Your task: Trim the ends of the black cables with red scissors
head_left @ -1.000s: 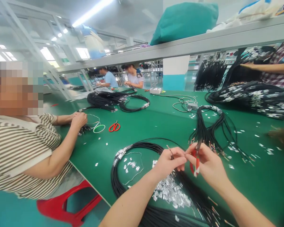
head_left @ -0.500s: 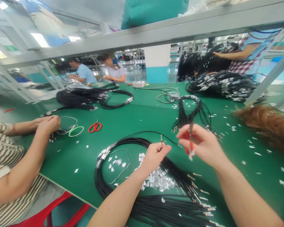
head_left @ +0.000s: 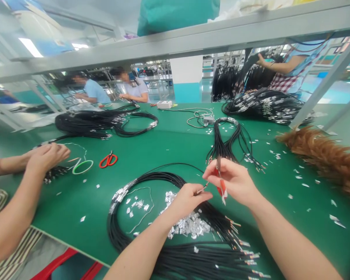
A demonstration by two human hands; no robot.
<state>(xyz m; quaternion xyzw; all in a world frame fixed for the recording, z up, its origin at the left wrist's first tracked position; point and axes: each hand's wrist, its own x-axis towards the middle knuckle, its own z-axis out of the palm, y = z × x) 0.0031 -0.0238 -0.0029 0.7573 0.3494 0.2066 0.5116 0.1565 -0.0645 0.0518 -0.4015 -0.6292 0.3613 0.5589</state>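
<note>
Between the thumb and fingers of my left hand [head_left: 188, 199] is the stripped end of a black cable [head_left: 203, 188]. My right hand [head_left: 236, 182] is closed around red-handled scissors [head_left: 222, 189], blades up. Its thumb and fingertip meet close to the cable end; whether they touch it I cannot tell. Under my hands lies a looped bundle of black cables [head_left: 112, 221], bound with clear wrapping, its bare copper ends fanning to the right. A heap of silvery foil pieces [head_left: 189, 226] sits inside the loop, partly covered by my left forearm.
Another pair of red-handled scissors [head_left: 108, 159] and a green tape ring [head_left: 83, 167] lie to the left, beside a co-worker's hands [head_left: 48, 155]. Further cable bundles [head_left: 226, 136] rest toward the back. A shelf beam [head_left: 175, 48] crosses overhead. Brown hair [head_left: 317, 155] shows at right.
My hands have come closer together. The cable end, upright before, now tilts toward my right fingers. The whole view has shifted, with the table's things sitting further left.
</note>
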